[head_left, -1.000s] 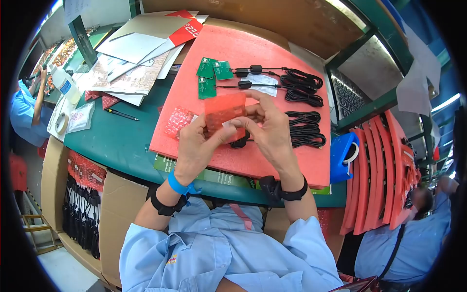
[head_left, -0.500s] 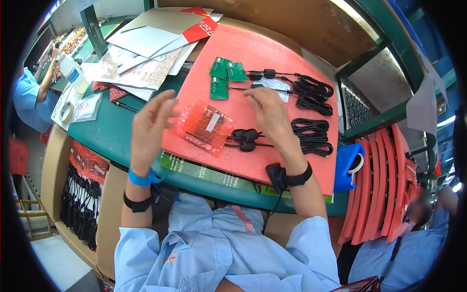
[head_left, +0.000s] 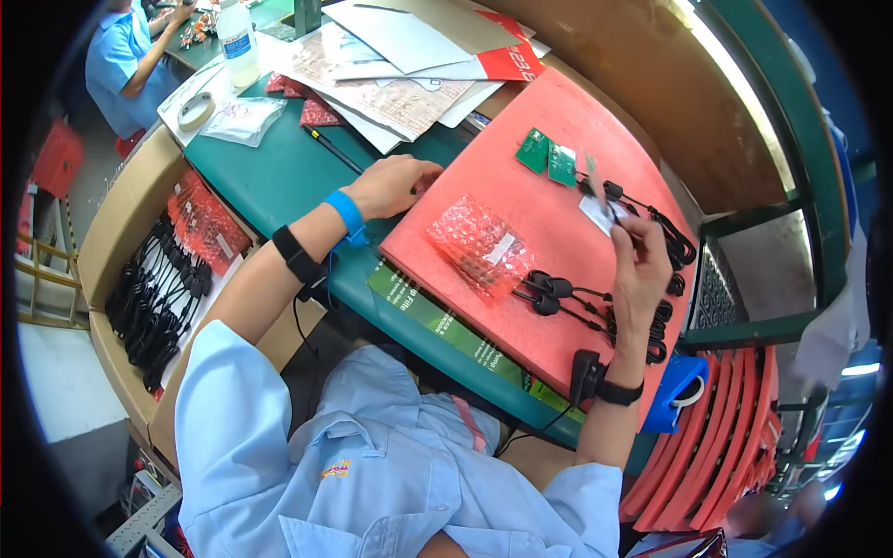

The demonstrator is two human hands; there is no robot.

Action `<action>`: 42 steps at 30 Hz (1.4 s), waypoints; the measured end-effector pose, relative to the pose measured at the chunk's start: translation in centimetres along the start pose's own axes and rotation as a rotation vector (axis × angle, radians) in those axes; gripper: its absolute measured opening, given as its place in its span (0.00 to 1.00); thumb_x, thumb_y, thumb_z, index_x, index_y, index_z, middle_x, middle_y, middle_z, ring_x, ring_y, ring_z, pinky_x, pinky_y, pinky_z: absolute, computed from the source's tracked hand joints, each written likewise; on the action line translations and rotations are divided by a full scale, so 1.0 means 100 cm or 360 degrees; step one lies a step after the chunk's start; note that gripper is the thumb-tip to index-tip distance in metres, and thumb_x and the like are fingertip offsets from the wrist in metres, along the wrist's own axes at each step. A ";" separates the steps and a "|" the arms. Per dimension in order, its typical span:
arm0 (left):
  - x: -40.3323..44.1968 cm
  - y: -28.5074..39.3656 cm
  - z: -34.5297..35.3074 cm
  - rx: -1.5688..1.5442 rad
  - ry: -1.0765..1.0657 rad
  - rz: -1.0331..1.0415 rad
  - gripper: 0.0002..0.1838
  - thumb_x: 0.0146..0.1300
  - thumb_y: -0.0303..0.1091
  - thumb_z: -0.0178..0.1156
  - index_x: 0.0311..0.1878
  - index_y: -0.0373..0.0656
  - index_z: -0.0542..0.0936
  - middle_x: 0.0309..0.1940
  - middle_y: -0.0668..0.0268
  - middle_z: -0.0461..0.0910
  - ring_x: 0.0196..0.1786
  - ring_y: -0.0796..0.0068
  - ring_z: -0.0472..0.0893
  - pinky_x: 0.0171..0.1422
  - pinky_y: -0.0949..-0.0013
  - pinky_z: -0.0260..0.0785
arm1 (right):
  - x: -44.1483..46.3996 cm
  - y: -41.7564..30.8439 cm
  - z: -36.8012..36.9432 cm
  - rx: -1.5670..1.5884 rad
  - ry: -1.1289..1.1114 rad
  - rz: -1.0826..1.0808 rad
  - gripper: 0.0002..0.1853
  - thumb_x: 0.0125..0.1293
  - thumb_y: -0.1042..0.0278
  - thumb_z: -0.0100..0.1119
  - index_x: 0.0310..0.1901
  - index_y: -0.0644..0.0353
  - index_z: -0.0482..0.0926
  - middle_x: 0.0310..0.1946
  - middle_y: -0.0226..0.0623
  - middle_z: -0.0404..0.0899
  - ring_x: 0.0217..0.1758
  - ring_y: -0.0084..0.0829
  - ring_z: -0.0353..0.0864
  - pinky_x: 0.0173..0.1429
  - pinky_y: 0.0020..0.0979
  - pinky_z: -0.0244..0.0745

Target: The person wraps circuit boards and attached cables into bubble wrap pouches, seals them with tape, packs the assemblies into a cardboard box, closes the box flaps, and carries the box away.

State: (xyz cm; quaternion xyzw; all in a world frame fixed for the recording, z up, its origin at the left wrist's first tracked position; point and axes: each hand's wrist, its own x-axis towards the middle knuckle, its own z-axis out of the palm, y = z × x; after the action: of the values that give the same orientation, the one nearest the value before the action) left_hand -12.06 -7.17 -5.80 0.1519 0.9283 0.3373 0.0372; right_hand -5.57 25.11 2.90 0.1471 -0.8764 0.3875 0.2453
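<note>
My right hand (head_left: 642, 265) pinches the black cable just below a circuit board (head_left: 595, 181), which is raised and seen almost edge-on. Two green circuit boards (head_left: 547, 156) lie flat on the pink foam sheet (head_left: 493, 153), a short way left of it. At the sheet's left edge, my left hand (head_left: 395, 186) has its fingers curled in; whatever they grip is hidden. Between my hands rests a red bubble-wrap pouch (head_left: 470, 244) with a white label. Beside the pouch are black cables with ferrite blocks (head_left: 549, 290), their coils partly behind my right forearm.
On the left stands a carton (head_left: 139, 195) of bagged cables. Papers (head_left: 400, 79), a bottle (head_left: 238, 46), a tape roll (head_left: 195, 112) and a black pen-like tool (head_left: 330, 149) sit at the back. Foam sheets (head_left: 707, 446) stack at right, beside a blue holder (head_left: 677, 395). Another person (head_left: 121, 65) works far left.
My right hand has picked up one board by its cable and tilted it up off the foam. My left hand has moved to the foam's left edge. The view has turned.
</note>
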 end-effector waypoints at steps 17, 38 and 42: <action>-0.070 0.043 -0.055 -0.1442 0.0862 0.0145 0.09 0.68 0.27 0.59 0.48 0.37 0.75 0.39 0.68 0.80 0.41 0.80 0.80 0.45 0.76 0.72 | -0.042 -0.043 0.009 0.0541 0.0331 -0.0215 0.09 0.57 0.81 0.68 0.38 0.64 0.79 0.36 0.34 0.75 0.37 0.24 0.72 0.41 0.24 0.69; -0.086 0.114 0.020 -0.2034 -0.0507 0.0003 0.22 0.74 0.33 0.48 0.68 0.37 0.65 0.56 0.57 0.76 0.53 0.73 0.80 0.57 0.75 0.73 | -0.050 -0.028 0.039 0.0370 0.0326 -0.0231 0.11 0.53 0.83 0.69 0.38 0.61 0.83 0.32 0.34 0.75 0.34 0.28 0.75 0.34 0.27 0.71; -0.082 0.119 -0.010 -0.2839 -0.0797 -0.0214 0.24 0.72 0.35 0.54 0.66 0.32 0.67 0.58 0.56 0.76 0.56 0.73 0.79 0.62 0.72 0.70 | -0.052 -0.023 0.039 0.0219 0.0257 -0.0382 0.12 0.53 0.83 0.70 0.39 0.60 0.84 0.33 0.32 0.76 0.35 0.25 0.76 0.37 0.24 0.71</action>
State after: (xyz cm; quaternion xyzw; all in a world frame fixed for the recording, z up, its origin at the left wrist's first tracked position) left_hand -1.37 -1.61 2.28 0.0813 0.2971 0.8810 0.3591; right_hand -1.37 20.99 -0.79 0.2357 -0.8013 0.4252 0.3488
